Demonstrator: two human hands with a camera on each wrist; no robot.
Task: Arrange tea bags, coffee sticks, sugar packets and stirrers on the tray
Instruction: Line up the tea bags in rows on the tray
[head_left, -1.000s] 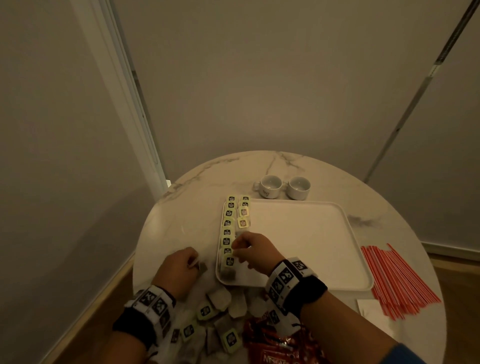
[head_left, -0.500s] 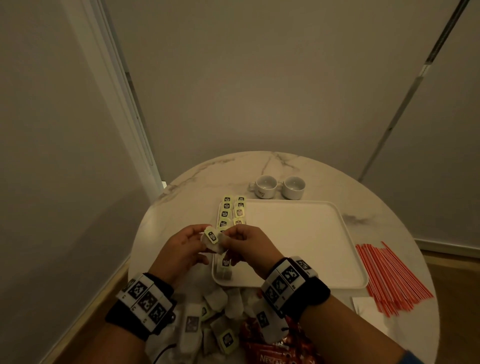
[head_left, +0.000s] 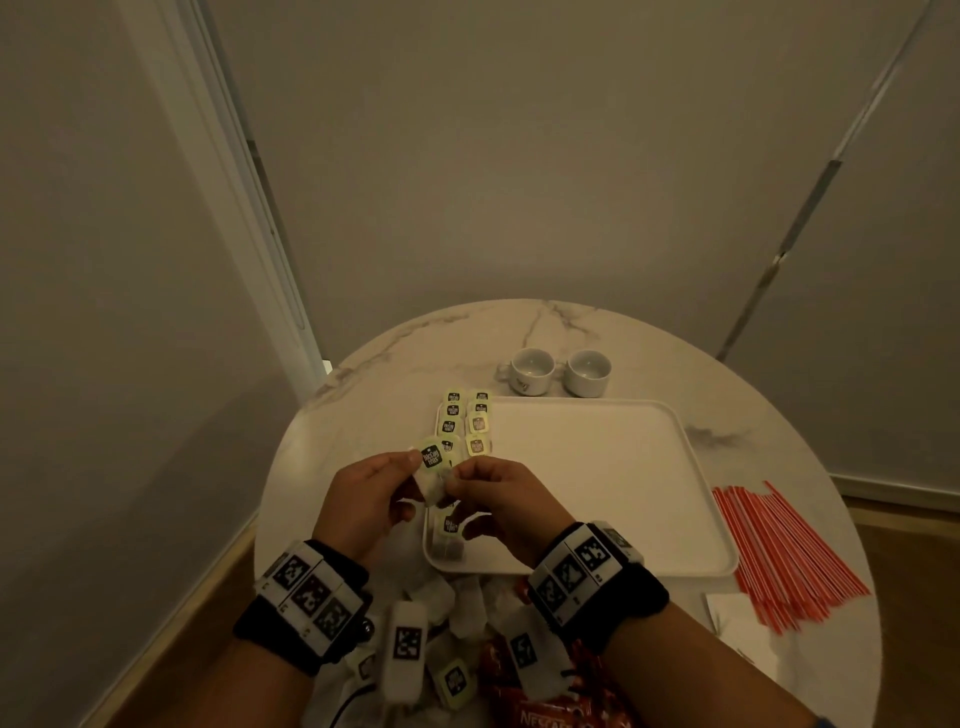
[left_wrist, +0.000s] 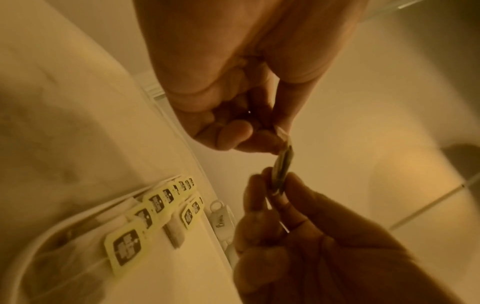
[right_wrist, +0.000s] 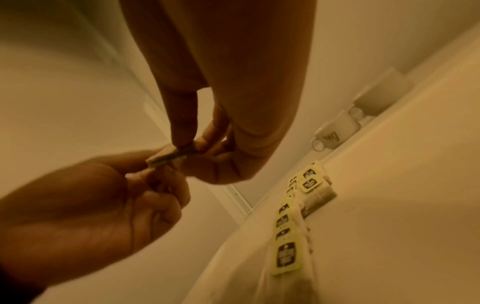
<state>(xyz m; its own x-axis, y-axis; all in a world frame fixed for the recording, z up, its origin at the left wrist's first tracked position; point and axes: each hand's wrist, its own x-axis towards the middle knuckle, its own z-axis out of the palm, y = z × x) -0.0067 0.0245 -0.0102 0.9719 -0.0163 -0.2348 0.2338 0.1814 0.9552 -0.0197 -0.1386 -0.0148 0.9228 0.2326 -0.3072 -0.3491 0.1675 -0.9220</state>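
Both hands hold one tea bag (head_left: 431, 486) in the air over the near left corner of the white tray (head_left: 597, 467); its yellow-green tag (head_left: 430, 460) faces up. My left hand (head_left: 402, 470) pinches the bag's left side and my right hand (head_left: 462, 480) pinches its right side. In the left wrist view the tea bag (left_wrist: 281, 166) shows edge-on between the left hand (left_wrist: 275, 139) and the right hand (left_wrist: 272, 185). The right wrist view shows the same tea bag (right_wrist: 166, 159) pinched by the right hand (right_wrist: 192, 146). Two rows of tea bags (head_left: 460, 423) lie along the tray's left edge.
Loose tea bags (head_left: 457, 603) and red coffee sticks (head_left: 545, 696) lie heaped at the table's near edge under my wrists. Red stirrers (head_left: 779, 551) and white packets (head_left: 737, 618) lie right of the tray. Two white cups (head_left: 532, 370) stand behind it.
My left hand has risen from the loose pile with a tea bag. My right hand has left the tray's row and joined it; both now pinch the bag.
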